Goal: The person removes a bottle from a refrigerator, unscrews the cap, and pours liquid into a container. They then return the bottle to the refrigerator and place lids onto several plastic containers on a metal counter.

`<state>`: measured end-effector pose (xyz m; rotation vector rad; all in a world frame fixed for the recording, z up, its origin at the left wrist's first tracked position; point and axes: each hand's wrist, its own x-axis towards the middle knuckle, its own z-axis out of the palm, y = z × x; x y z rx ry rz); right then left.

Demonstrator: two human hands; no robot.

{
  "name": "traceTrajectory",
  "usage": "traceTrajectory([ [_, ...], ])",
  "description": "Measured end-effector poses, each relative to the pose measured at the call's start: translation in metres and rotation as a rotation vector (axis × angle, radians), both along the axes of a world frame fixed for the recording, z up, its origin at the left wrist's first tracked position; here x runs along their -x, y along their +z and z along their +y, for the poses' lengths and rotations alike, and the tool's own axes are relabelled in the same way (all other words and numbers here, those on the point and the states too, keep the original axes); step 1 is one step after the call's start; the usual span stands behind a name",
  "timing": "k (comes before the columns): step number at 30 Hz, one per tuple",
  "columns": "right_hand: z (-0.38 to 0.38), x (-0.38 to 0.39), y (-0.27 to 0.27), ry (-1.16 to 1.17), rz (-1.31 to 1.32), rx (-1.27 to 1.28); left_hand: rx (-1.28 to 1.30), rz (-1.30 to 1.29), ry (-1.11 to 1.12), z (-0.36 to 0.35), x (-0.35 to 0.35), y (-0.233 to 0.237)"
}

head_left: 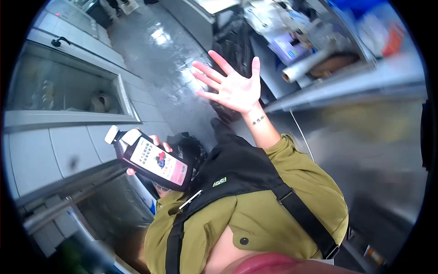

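Note:
My left hand [166, 145] is wrapped round a dark plastic bottle [124, 153] on the left, with fingertips showing at its edges and most of the hand hidden behind it. The bottle tilts, its white cap [111, 134] toward the upper left. Berries and printed text mark its white and pink label [159, 160]. In the upper middle, my right hand [233, 87] is held up with the palm showing and fingers spread, holding nothing. A small dark tattoo [258, 120] marks that wrist. I wear a black apron [237, 166] over an olive shirt.
A metal counter [360, 137] runs along the right. Above it, a shelf carries a white roll [301, 68], a purple pack [288, 48] and plastic bags. A framed glass panel [68, 86] stands left. Shiny floor [155, 68] leads away; a person's legs [114, 5] show far off.

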<state>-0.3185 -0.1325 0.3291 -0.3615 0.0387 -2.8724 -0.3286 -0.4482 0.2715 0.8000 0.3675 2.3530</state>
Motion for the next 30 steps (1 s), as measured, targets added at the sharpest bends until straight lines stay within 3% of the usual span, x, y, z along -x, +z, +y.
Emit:
traceTrajectory([
  [2,0.003,0.057,-0.003,0.052,0.028,0.053,0.089,-0.102,0.124,-0.004,0.033,-0.002],
  [4,0.007,0.103,-0.02,0.037,0.092,-0.171,0.166,-0.178,0.26,0.003,0.059,0.017],
  [6,-0.008,0.159,-0.028,0.007,-0.003,-0.4,0.168,-0.167,0.297,-0.013,0.119,0.026],
  [7,-0.015,0.188,-0.037,0.035,-0.126,-0.386,0.195,-0.162,0.322,-0.023,0.146,0.033],
  [10,-0.03,0.263,-0.032,0.138,-0.175,-0.271,0.27,-0.183,0.411,-0.036,0.227,0.045],
  [11,-0.001,0.264,-0.041,0.166,-0.153,-0.207,0.373,-0.192,0.452,-0.008,0.241,0.061],
  [14,-0.013,0.349,-0.042,0.149,-0.162,-0.299,0.363,-0.262,0.51,-0.012,0.351,0.052],
  [16,-0.02,0.396,-0.045,0.184,-0.16,-0.262,0.577,-0.181,0.683,-0.022,0.431,0.039],
  [18,-0.032,0.443,-0.039,0.178,-0.205,-0.255,0.787,0.059,1.09,-0.015,0.521,0.032],
  [20,-0.044,0.477,-0.022,0.142,-0.235,-0.298,0.95,0.148,1.205,-0.014,0.604,0.023],
  [23,-0.049,0.528,-0.009,0.057,-0.218,-0.319,1.254,0.195,1.248,-0.002,0.719,0.026],
  [26,-0.046,0.579,-0.004,-0.168,-0.24,-0.287,1.391,0.271,1.205,0.023,0.818,0.029],
  [28,-0.05,0.627,0.025,-0.391,-0.761,-0.258,1.395,0.386,1.19,0.042,0.88,0.019],
  [30,-0.016,0.661,-0.055,-0.345,-0.43,-0.224,1.344,0.442,1.101,0.062,0.936,0.006],
])
